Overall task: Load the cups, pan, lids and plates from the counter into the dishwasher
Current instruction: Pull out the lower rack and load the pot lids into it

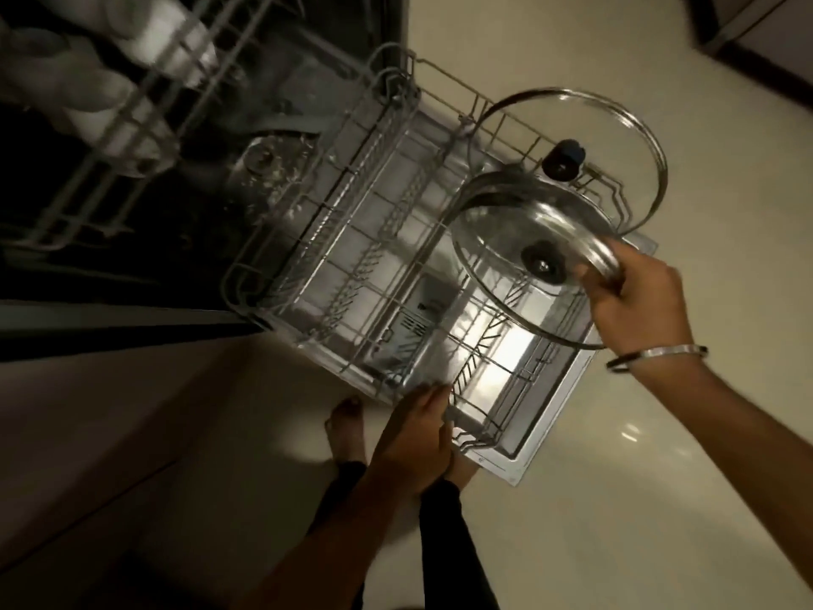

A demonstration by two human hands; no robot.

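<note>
1. The left hand (415,427) rests on the near edge of the bottom rack (352,275), fingers loosely curled over its wire.
2. The right hand (638,301) is nearer the lids. Its fingers pinch the rim of a glass lid (519,226), tilted over the rack, low and left of the fingers.
3. A bigger lid (616,121) stands just behind.
</note>
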